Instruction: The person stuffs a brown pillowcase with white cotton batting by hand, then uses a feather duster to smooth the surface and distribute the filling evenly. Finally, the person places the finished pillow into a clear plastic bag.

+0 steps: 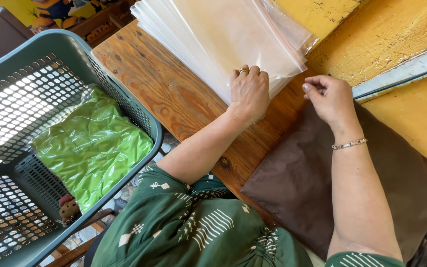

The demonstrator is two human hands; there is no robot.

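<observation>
A stack of clear plastic zip bags point(223, 34) lies on the wooden table point(159, 79). My left hand point(248, 91), with a ring on one finger, presses its fingertips on the near edge of the stack. My right hand point(328, 98), a bracelet at the wrist, hovers just right of the stack with fingers curled and thumb against forefinger; whether it pinches a bag edge I cannot tell. A folded brown cloth point(302, 183) lies on the table under my right forearm.
A teal perforated plastic basket point(6, 207) stands to the left, holding a green item sealed in a clear bag point(92, 143). A yellow wall point(396, 29) borders the table on the right. A small brown figure point(68, 207) hangs at the basket's side.
</observation>
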